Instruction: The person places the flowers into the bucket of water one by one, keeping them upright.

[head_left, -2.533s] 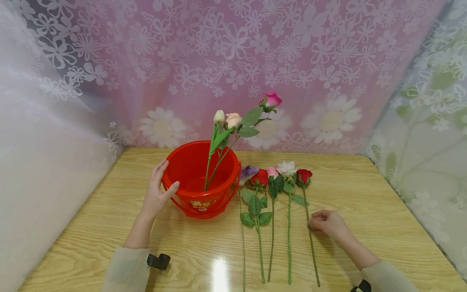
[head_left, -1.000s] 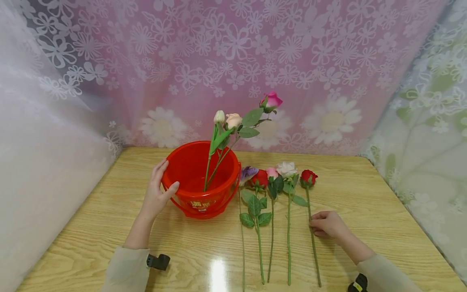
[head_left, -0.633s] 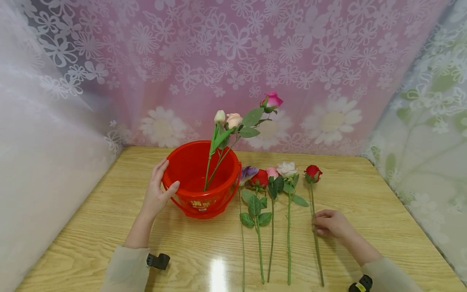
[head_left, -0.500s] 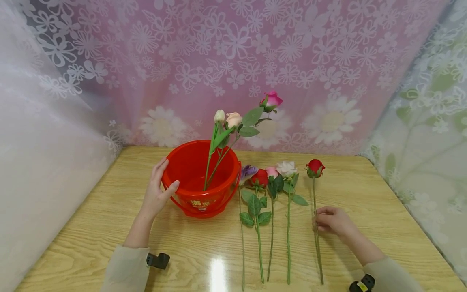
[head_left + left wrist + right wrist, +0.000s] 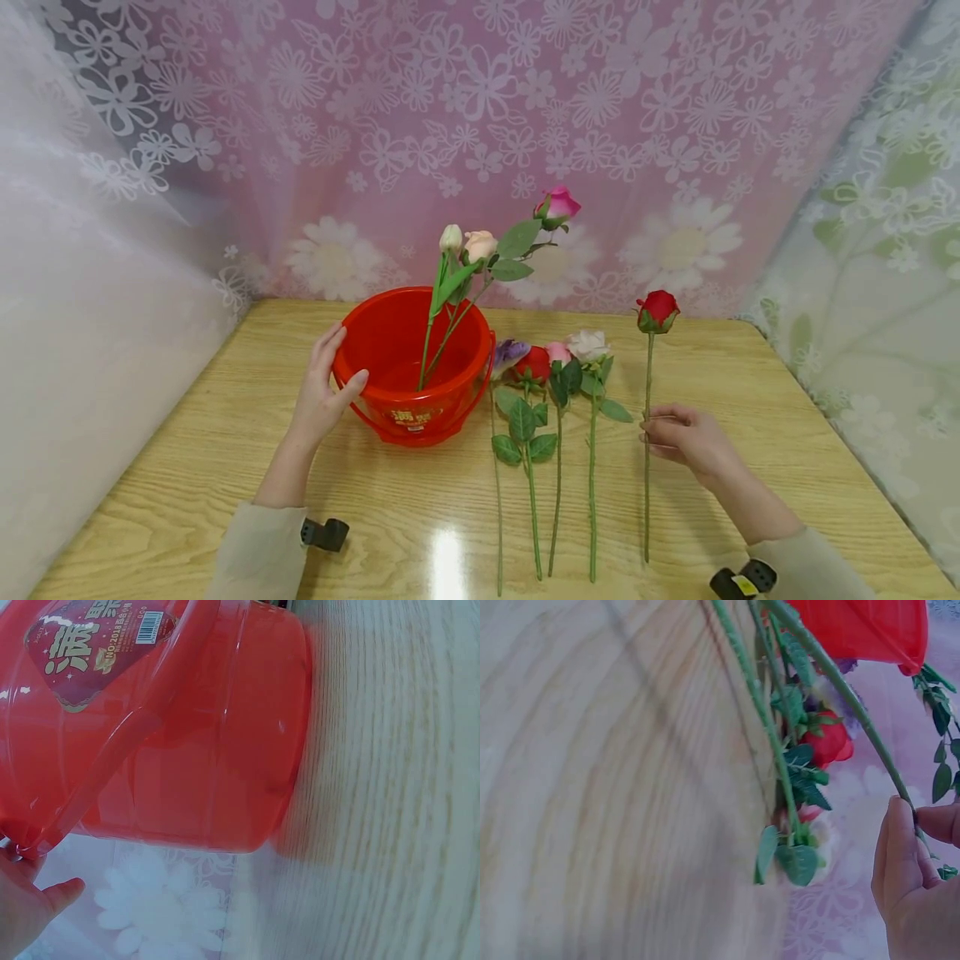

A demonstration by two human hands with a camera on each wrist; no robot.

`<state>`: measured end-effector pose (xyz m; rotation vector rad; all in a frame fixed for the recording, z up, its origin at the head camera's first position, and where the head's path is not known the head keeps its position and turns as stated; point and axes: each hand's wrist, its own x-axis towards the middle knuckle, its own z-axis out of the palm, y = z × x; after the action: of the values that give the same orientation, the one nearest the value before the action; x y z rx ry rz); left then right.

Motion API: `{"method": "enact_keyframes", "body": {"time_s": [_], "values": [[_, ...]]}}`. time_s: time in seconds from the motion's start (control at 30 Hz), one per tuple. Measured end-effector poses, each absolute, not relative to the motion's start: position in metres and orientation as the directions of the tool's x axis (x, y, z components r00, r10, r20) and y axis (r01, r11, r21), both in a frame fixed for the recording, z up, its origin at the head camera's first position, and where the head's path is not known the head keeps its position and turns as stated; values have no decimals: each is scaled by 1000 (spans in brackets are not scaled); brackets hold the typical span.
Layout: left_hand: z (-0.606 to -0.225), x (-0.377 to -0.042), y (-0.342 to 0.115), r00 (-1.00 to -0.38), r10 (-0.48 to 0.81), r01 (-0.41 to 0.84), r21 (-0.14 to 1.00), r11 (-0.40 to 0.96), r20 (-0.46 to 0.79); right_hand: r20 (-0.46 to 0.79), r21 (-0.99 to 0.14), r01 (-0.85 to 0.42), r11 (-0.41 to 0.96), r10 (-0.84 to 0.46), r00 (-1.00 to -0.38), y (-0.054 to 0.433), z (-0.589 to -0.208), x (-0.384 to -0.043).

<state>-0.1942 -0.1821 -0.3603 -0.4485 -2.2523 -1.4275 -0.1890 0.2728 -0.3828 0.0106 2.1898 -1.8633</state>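
Observation:
My left hand (image 5: 322, 396) rests against the left rim of a red plastic bucket (image 5: 416, 421), its thumb spread apart from the fingers. Inside the bucket lean a white tulip (image 5: 451, 238), a peach rose (image 5: 480, 247) and a magenta rose (image 5: 558, 205). On the right, the thumb and fingers of my right hand (image 5: 693, 442) pinch the stem of a red rose (image 5: 657, 310), which stands nearly upright with its bloom at the top. The right wrist view shows this stem (image 5: 847, 694) slanting above the table, clear of it.
Left of the held rose lie a white rose (image 5: 589, 345), a pink flower (image 5: 558, 354), another red rose (image 5: 533, 365) and a purple flower (image 5: 512, 356), stems toward me on the wooden table (image 5: 405, 517). A floral curtain (image 5: 420, 125) hangs behind.
My right hand has taken hold of the rightmost red rose, moved it right, away from the row, and raised it with the bloom tilting up. My left hand and the bucket stay put.

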Motion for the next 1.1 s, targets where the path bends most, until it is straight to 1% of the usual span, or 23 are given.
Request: {"method": "enact_keyframes", "body": {"time_s": [0.27,0.63,0.87,1.1], "values": [[-360,-194,-183,-856,40,484,772,411,516,-135,-985,113,130,-180,-974,258,-366,-191],[-359,-193,-182,-858,38,479,771,420,513,-90,-993,72,91,-216,-972,222,-344,-201],[-358,-193,-181,-852,36,488,769,412,522,-54,-991,23,130,-238,-970,200,-337,-207],[-359,-193,-182,-859,40,479,775,412,510,-14,-990,-21,142,-245,-969,185,-329,-212]]}}
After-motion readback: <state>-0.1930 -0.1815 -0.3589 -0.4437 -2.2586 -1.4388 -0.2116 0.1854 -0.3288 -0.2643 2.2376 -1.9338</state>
